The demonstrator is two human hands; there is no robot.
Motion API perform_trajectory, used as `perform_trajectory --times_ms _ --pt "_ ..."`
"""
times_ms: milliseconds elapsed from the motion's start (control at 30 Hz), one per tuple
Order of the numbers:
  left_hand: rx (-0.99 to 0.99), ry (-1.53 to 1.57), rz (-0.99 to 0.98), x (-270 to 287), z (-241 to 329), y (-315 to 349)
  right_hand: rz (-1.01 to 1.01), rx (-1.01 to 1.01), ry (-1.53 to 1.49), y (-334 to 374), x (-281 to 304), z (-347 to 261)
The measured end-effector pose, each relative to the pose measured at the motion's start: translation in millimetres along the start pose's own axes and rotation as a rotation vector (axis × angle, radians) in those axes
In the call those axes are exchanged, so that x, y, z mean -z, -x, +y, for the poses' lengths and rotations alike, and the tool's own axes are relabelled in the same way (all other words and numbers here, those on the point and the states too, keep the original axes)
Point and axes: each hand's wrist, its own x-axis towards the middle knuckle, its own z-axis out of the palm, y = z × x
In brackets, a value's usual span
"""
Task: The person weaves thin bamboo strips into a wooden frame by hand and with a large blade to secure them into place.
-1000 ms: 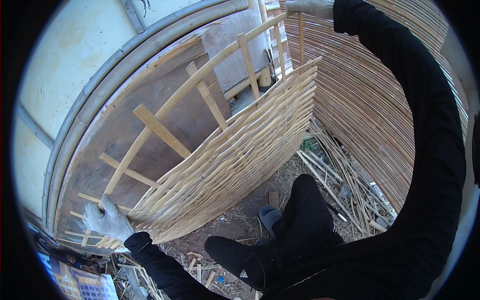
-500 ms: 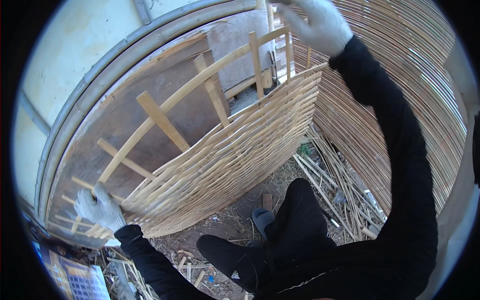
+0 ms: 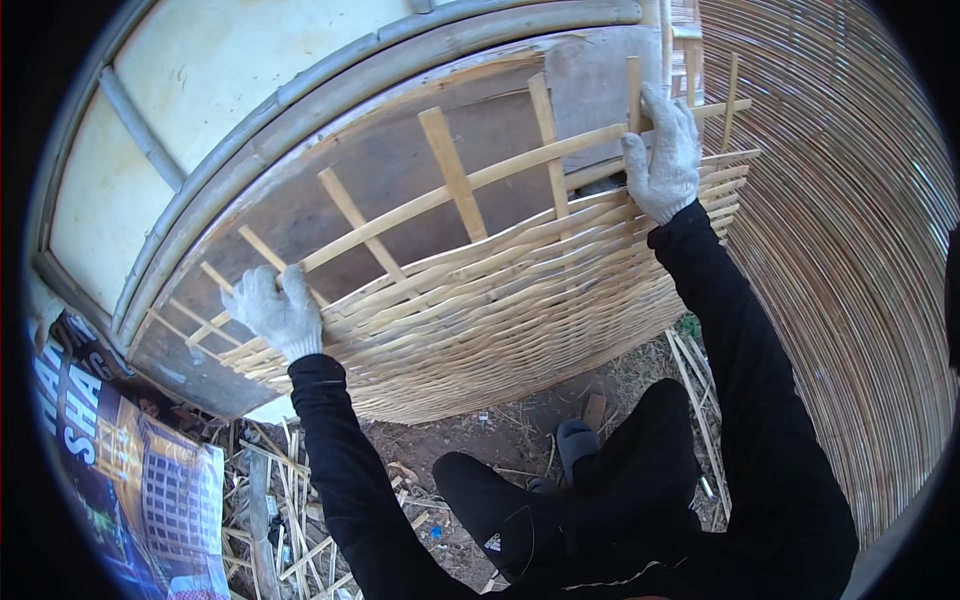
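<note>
A woven bamboo panel (image 3: 500, 310) stands tilted before me, with upright bamboo slats (image 3: 443, 145) sticking out above its weave. One long bamboo strip (image 3: 512, 168) runs across these uprights, apart from the dense weave below. My left hand (image 3: 275, 312), in a white knit glove, closes over the strip toward its left end, fingers hooked across the top. Toward the right end my gloved right hand (image 3: 665, 165) grips the same strip beside an upright, thumb below and fingers above. Part of the strip is hidden under each hand.
Behind the panel rises a wooden board (image 3: 390, 150) under a curved bamboo pole (image 3: 400, 75). A wall of thin bamboo rods (image 3: 840, 250) stands on the right. Cut bamboo scraps (image 3: 300, 530) litter the ground near a printed sheet (image 3: 180, 480). My legs (image 3: 630, 460) are below the panel.
My right hand has come down from beyond the panel's far right onto the strip. My left hand has shifted inward along it. The view has turned, and the strip lies straighter across the uprights.
</note>
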Motion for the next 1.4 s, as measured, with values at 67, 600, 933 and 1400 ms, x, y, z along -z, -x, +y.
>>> perform_trajectory --times_ms 67,600,933,1400 --pt "0.070 -0.012 -0.067 2.4 -5.5 2.8 0.006 -0.014 -0.016 2.2 -6.0 -4.1" --pt "0.032 0.033 0.003 23.7 -8.9 16.8 -0.033 -0.076 -0.081 31.9 -35.4 19.2" --pt "0.839 -0.094 0.145 48.9 -171.6 72.7 -0.034 -0.092 -0.094 25.4 -32.6 16.9" --pt "0.683 -0.073 0.165 13.0 -201.6 77.6 -0.006 -0.064 0.049 30.7 -27.9 8.1"
